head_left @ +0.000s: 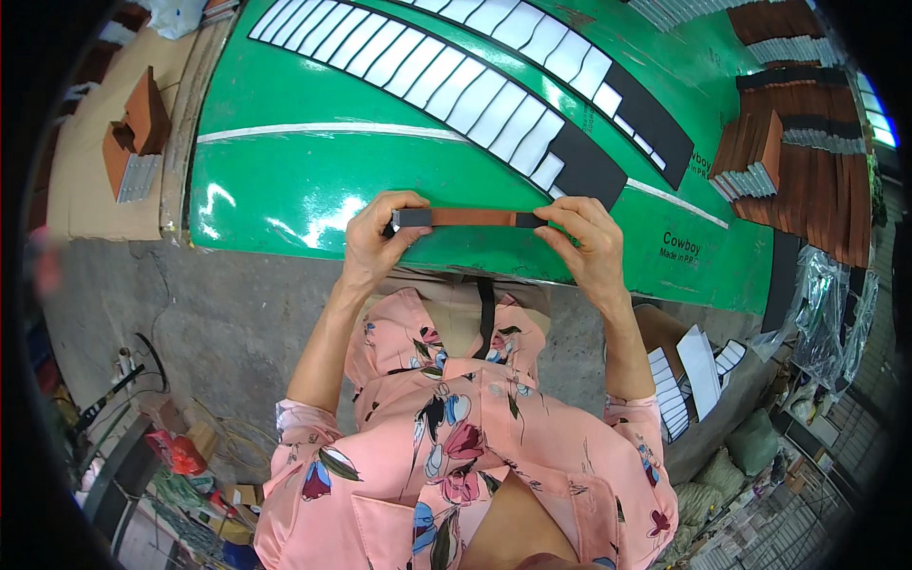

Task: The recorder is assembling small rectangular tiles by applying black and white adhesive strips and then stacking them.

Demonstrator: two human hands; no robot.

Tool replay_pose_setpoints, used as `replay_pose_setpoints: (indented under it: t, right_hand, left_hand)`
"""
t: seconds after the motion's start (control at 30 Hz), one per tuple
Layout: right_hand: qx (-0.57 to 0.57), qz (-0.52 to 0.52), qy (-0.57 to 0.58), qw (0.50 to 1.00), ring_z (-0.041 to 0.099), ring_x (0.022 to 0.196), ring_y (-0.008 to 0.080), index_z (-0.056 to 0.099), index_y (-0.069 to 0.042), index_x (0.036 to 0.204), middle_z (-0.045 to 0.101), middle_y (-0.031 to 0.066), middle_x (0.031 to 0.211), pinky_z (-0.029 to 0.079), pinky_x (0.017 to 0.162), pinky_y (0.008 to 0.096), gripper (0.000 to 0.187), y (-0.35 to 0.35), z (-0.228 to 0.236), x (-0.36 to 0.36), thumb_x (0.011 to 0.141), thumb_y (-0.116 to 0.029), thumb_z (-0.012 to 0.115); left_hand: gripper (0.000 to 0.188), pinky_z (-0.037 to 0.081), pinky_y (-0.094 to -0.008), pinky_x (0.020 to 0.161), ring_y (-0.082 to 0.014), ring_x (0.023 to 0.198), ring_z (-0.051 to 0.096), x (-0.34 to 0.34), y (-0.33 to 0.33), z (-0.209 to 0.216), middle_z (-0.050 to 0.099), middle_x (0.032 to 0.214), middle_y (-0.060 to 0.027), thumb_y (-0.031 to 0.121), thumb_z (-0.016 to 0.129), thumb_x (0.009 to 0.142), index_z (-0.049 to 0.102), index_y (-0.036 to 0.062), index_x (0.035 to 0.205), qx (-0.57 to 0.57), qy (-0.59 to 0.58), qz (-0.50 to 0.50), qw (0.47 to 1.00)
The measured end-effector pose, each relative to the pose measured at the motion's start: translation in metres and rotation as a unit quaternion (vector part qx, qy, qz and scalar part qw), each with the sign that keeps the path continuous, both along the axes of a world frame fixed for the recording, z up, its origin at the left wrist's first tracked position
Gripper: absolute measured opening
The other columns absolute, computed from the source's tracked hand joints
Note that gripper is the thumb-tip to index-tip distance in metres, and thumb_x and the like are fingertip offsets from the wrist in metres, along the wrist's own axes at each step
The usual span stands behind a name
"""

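Observation:
Over the near edge of the green tabletop (294,185), a brown strip with dark grey ends (473,218) is stretched level between my two hands. My left hand (385,237) pinches its left end, thumb below and fingers above. At the other end, my right hand (584,237) grips the dark tip between thumb and fingers. Just beyond lies a long curved black sheet (594,171) with a row of white pieces along it. A second black sheet (655,119) of the same sort lies farther back.
Stacked brown folded pieces (817,190) fill the table's right side. On a tan board (81,190) at left stand a few more brown pieces (138,142). Clear plastic wrap (822,304) hangs off the right corner. Below right, white-striped sheets (670,394) sit beneath the table's height.

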State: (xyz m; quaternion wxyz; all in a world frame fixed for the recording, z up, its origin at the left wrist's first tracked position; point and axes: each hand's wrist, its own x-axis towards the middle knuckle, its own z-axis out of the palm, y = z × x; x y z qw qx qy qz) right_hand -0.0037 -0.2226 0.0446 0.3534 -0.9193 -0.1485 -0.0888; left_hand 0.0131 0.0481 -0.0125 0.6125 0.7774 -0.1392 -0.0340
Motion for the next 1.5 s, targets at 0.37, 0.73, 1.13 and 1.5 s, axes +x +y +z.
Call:
replay_pose_setpoints:
  t: [0.37, 0.73, 1.13, 1.5]
  right_hand:
    - [-0.001, 0.019, -0.007, 1.0, 0.059, 0.081, 0.0235, 0.065, -0.005, 0.096, 0.062, 0.0077, 0.091, 0.048, 0.067, 0.0333, 0.029, -0.001, -0.007, -0.003, 0.069, -0.009, 0.073]
    - [0.089, -0.024, 0.101, 0.991, 0.06, 0.092, 0.0252, 0.065, -0.004, 0.105, 0.063, 0.0113, 0.102, 0.051, 0.069, 0.0321, 0.034, -0.01, -0.009, -0.007, 0.072, -0.007, 0.072]
    - [-0.083, 0.011, -0.128, 0.988, 0.059, 0.083, 0.0223, 0.066, -0.012, 0.101, 0.063, 0.0037, 0.096, 0.05, 0.063, 0.0315, 0.037, 0.003, -0.022, -0.01, 0.066, -0.001, 0.069]
    - [-0.095, 0.01, -0.18, 0.979, 0.058, 0.091, 0.0259, 0.065, -0.01, 0.098, 0.061, 0.0037, 0.107, 0.05, 0.074, 0.0395, 0.031, 0.019, -0.02, -0.014, 0.068, -0.004, 0.067]
  left_hand:
    - [0.029, 0.049, -0.0275, 0.067, -0.0184, 0.081, 0.062, -0.001, -0.003, -0.001, 0.065, 0.094, -0.0072, 0.004, 0.073, 0.071, 0.06, 0.0047, 0.097, 0.0, -0.018, 0.019, 1.0]
    - [0.028, 0.047, -0.0236, 0.063, -0.0116, 0.071, 0.06, 0.003, -0.003, 0.002, 0.065, 0.087, -0.0053, 0.008, 0.075, 0.072, 0.062, 0.0041, 0.097, 0.023, 0.014, 0.035, 0.999]
    - [0.027, 0.047, -0.0237, 0.065, -0.0113, 0.074, 0.06, 0.001, -0.004, -0.002, 0.065, 0.086, -0.005, 0.006, 0.074, 0.073, 0.062, 0.0036, 0.096, 0.017, -0.008, 0.034, 0.999]
    - [0.028, 0.047, -0.0245, 0.065, -0.014, 0.075, 0.06, 0.0, -0.004, -0.003, 0.064, 0.088, -0.0067, 0.003, 0.074, 0.071, 0.061, 0.0039, 0.096, 0.023, -0.025, 0.033, 0.999]
